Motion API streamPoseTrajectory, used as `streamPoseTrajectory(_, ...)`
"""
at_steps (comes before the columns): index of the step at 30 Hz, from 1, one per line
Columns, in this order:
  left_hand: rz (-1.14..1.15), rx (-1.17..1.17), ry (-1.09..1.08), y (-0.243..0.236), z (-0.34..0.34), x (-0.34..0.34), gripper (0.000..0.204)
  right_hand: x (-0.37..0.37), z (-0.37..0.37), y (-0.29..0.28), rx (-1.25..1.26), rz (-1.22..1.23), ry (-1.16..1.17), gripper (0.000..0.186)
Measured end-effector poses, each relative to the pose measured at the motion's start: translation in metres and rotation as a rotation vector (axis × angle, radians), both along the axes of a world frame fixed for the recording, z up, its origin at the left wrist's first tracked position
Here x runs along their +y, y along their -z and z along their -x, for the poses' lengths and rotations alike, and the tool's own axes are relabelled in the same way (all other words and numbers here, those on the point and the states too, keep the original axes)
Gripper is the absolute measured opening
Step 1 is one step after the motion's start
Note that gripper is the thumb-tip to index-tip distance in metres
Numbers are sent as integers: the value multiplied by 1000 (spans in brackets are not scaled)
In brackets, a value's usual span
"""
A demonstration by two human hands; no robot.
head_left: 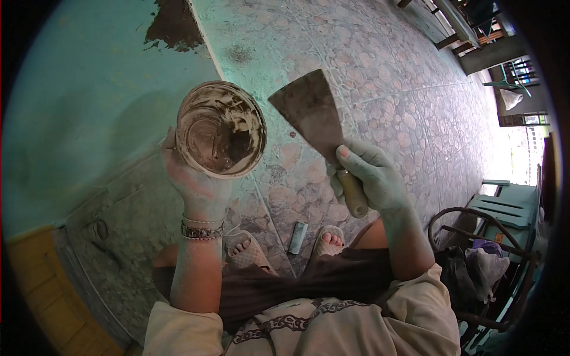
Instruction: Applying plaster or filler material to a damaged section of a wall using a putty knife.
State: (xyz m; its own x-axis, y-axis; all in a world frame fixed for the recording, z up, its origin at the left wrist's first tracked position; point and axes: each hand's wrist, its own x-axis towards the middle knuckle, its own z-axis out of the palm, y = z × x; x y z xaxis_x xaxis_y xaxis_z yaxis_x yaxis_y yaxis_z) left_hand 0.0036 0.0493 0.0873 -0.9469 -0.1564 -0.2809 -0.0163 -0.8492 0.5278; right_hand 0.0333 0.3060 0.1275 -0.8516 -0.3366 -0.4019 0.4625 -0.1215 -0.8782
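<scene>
My left hand (199, 181) is closed round the underside and side of a small round tub (191, 108), tilted so its inside faces me. Brown paste (202, 139) coats the bottom of the tub and smears its walls. In my right hand (380, 178) is a putty knife (312, 115), gripped by its pale handle with the thumb at the base of the blade. The wide blade points up and to the left, stained brown and apart from the tub. Pale dust covers both hands and forearms.
A turquoise wall (77, 89) with a dark brown patch (175, 25) rises at left. A small grey-green block (297, 237) lies on the stone-patterned floor (409, 113) between my sandalled feet. At right are a bench (502, 204) and plastic bags (484, 267); yellow panelling (53, 296) is lower left.
</scene>
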Motion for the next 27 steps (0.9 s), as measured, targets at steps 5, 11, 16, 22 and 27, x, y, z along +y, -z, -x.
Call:
streamPoseTrajectory(5,-203,98,122,5,-2,-1,43,-4,0,8,-12,38,-41,34)
streamPoseTrajectory(11,-369,136,238,14,-1,1,37,-23,3,17,923,-576,-122,52)
streamPoseTrajectory(16,440,142,48,18,-1,-10,27,-19,4,12,1051,-704,-258,55)
streamPoseTrajectory(22,7,65,204,21,5,-32,25,-10,-2,2,1072,-711,-399,57)
streamPoseTrajectory(27,-328,-28,355,-1,7,-35,35,-5,-13,-11,1062,-727,-404,53)
